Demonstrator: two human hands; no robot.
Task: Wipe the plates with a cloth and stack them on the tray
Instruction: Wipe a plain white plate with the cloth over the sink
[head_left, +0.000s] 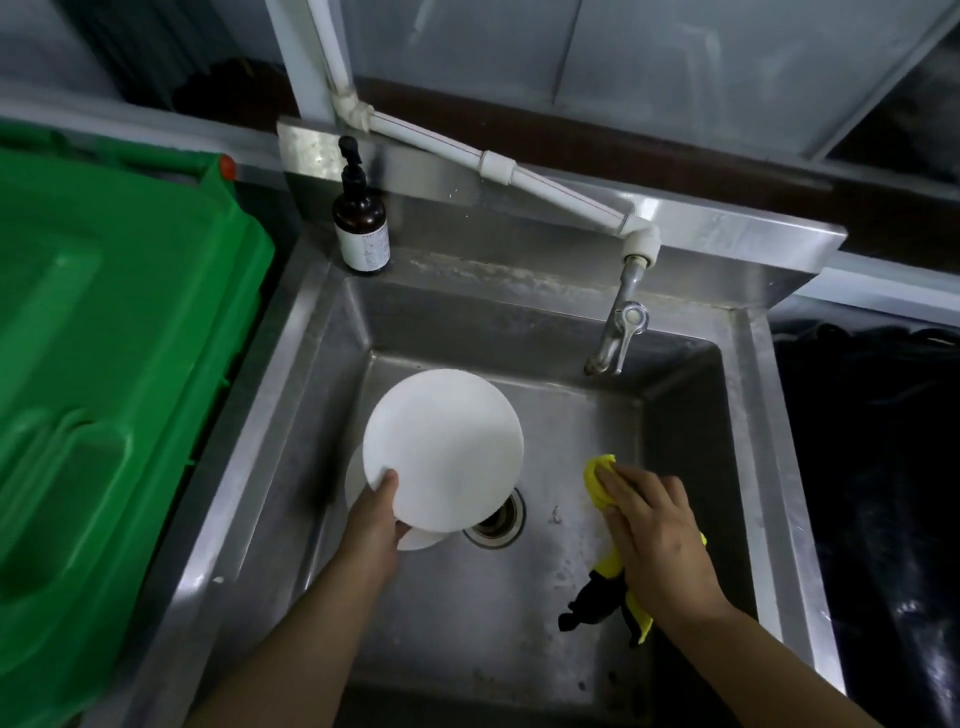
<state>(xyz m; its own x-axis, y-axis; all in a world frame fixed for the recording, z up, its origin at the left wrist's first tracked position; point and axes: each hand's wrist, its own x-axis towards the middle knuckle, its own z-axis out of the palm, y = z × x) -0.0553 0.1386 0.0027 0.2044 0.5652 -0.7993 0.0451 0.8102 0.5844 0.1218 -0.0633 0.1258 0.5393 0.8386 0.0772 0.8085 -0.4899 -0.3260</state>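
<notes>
In the sink (291, 415) we list: top plate (441, 447), pinched at its rim by our left hand (376, 514), likely tilted for wiping; yellow cloth (597, 478), pressed flat under our straight-fingered right hand (654, 530); tray unseen.

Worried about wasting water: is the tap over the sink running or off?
Off, as far as the view shows: no stream falls from the tap spout, and no water is pooled in the sink below it.

One head-worn camera looks steeply down, close over a stainless steel sink (291, 415), the person's forearms entering from below.
</notes>
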